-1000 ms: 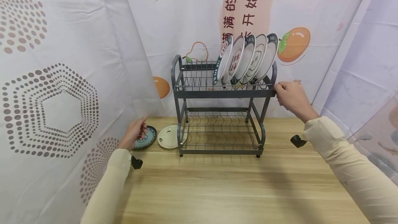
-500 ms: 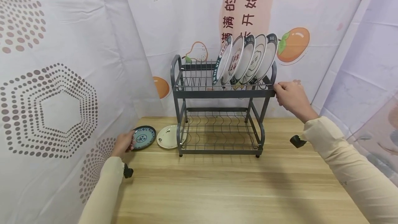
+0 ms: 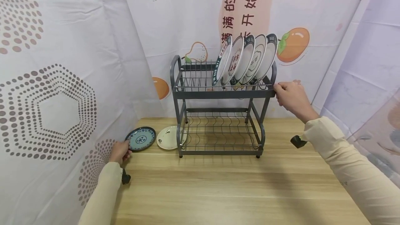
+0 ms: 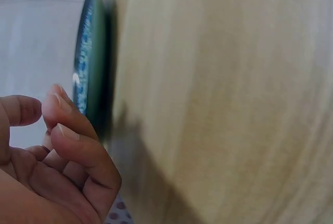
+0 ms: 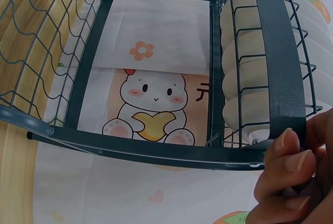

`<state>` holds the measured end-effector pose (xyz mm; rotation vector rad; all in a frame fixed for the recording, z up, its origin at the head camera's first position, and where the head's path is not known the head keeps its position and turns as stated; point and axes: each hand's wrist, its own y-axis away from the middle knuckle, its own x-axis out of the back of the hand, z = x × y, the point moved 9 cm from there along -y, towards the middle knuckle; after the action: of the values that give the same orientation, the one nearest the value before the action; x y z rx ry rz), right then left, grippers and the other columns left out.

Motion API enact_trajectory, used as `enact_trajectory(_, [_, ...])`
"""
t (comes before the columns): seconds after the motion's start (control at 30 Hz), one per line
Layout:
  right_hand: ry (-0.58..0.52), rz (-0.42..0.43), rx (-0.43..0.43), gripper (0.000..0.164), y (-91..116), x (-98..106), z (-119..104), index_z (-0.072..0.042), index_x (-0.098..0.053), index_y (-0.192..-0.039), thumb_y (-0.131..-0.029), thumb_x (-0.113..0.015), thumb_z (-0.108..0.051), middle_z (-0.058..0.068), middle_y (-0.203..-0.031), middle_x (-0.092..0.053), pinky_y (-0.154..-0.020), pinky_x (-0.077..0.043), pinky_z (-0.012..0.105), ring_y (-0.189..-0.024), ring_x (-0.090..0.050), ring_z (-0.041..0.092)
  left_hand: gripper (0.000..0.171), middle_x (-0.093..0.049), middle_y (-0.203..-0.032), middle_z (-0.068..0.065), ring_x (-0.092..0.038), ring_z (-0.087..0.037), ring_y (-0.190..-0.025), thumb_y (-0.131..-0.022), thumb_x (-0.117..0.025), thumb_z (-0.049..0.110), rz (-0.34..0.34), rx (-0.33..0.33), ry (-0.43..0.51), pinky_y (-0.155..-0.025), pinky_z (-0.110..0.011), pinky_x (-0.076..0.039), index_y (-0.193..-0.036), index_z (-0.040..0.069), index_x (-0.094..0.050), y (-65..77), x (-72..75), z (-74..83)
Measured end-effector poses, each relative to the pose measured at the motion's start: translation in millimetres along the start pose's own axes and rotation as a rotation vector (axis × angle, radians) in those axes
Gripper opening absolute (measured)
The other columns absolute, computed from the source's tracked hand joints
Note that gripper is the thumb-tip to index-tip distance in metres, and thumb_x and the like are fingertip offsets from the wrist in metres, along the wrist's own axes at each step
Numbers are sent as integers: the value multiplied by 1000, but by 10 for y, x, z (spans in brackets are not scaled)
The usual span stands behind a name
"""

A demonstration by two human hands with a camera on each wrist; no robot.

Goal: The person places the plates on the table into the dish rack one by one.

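Rack (image 3: 223, 94) presumably steadied by my clasping right grip (image 3: 290, 96). Left of the rack, my left grip (image 3: 118, 151) lies loosely curled, empty.

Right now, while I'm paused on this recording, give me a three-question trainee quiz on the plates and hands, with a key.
1. How many plates does the rack hold?
2. True or false: the right hand grips a plate.
3. Fill in: the plate nearest the left hand is the ___ one.

Key:
1. Five, all on its upper tier.
2. False; it grips the rack's upper corner.
3. Blue.
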<state>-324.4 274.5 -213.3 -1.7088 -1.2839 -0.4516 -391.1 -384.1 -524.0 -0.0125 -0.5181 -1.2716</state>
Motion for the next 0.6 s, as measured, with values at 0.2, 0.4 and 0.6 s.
enact_trajectory(0.2, [-9,-5,-9,47,9,-4,17,-7,-61,-67,-105,-39,-26,4,-56,-60,-45,-39,34,-47,-51,22,33,-60,-60,-2,-52,-10,-46,-106,-41,23,9,65,-45,-44,-25,-46,-99,-6,-54,-28,0,-156])
enact_trajectory(0.4, [-16,7,-8,48,10,18,18,-6,-60,-66,-105,-38,-25,6,-54,-59,-65,-37,39,-47,-50,26,40,-60,-61,-3,-54,-13,-48,-106,-40,27,-13,51,-127,-45,-27,-48,-89,-4,-59,-64,-29,-144])
enact_trajectory(0.6, [-14,-1,-10,48,7,-3,11,-6,-60,-68,-106,-39,-27,5,-56,-59,-56,-38,37,-48,-50,24,42,-61,-60,-4,-56,-15,-47,-104,-40,26,-16,52,-226,-45,-29,-47,-84,-4,-62,-60,-44,-170])
